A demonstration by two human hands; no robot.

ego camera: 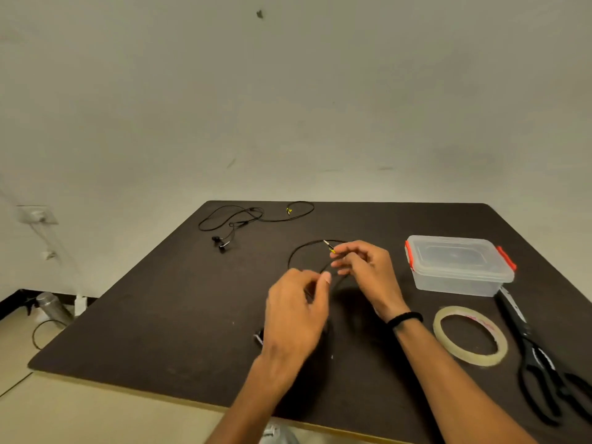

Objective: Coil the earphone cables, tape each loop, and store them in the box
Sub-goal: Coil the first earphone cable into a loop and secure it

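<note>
While your right hand [362, 267] pinches the plug end of a black earphone cable [301, 251] between thumb and fingertips, the yellow-marked jack [329, 247] sticks out to the left of those fingers. From there the cable arcs up and round in one open loop toward your left hand [296, 310], whose fingers are curled in with the thumb tip raised; the cable passes under them, but motion blur hides how tightly you hold it, so I cannot tell that grip for sure. Both hands hover just above the middle of the dark brown tabletop [153, 315].

On your right wrist sits a black band [404, 318]. Just right of that hand stands a clear plastic box [459, 265], lid on, with red clips at both ends. Nearer you lies a roll of clear tape [470, 335], flat on the surface, and beside it black-handled scissors [541, 357], blades pointing toward the box.

At the table's far left edge a second pair of black earphones [243, 219] lies uncoiled and loose, buds toward you, its yellow-marked plug at the far end.

Behind the table rises a plain off-white wall [288, 107] with a few scuffs and a socket [37, 215] low on the left. On the pale floor [19, 341] below it stands a metal bottle [53, 307].
</note>
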